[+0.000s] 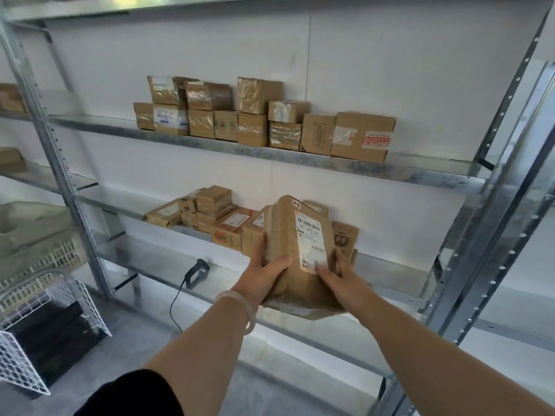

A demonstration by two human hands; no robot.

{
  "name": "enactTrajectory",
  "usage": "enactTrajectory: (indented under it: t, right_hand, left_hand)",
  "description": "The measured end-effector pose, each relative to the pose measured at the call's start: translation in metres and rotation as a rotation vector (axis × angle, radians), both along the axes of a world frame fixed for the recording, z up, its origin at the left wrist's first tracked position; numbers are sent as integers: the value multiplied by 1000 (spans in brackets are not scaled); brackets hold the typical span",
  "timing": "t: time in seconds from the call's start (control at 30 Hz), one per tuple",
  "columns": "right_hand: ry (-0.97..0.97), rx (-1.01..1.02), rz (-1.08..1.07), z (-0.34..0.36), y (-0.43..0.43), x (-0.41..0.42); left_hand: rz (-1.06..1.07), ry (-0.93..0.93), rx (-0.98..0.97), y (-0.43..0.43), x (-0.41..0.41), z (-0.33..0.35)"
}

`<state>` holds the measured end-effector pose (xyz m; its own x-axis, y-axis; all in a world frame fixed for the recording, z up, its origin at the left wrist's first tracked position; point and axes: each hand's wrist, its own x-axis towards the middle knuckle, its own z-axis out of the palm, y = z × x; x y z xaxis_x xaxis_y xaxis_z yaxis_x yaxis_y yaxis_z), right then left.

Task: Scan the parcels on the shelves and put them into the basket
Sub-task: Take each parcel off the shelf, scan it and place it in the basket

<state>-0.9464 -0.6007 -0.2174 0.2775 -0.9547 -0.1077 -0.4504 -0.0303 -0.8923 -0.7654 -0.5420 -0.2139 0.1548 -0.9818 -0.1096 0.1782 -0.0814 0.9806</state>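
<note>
Left hand (264, 273) and right hand (342, 279), fingers curled round the lower sides of a brown parcel (295, 259), label toward the camera, centre of frame, before the lower shelf (390, 273). Behind it, stacked parcels (220, 219); row of boxes (264, 124) on the upper shelf (420, 172). Black scanner (196, 273) lying centre-left. Lower left: white wire basket (21, 367) holding dark, indistinct contents.

A white wall (180, 55) fills the upper and middle frame, and grey floor (99, 364) shows at lower left.
</note>
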Motion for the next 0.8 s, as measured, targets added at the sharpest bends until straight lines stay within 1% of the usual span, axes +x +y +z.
enactTrajectory:
  t: [0.1,0.2,0.33,0.43,0.57,0.67,0.8]
  right_hand:
    - [94,-112,-22,-9,1,13]
    - [180,-208,44,-19,8,31]
    - [245,-275,109,-35,18,64]
    - [240,-301,103,-44,22,95]
    - [227,-303,105,-59,29,154]
    - [215,-279,127,-72,37,209]
    - [197,-297,161,-91,43,284]
  left_hand:
    - [39,-123,50,6,14,-5]
    - [112,-249,55,12,29,-15]
    - [149,-299,-3,20,55,-35]
    - [207,-305,-34,20,84,-48]
    - [253,-294,-20,28,136,-71]
    - [252,-339,20,38,186,-84]
    - [243,-406,38,46,262,-99]
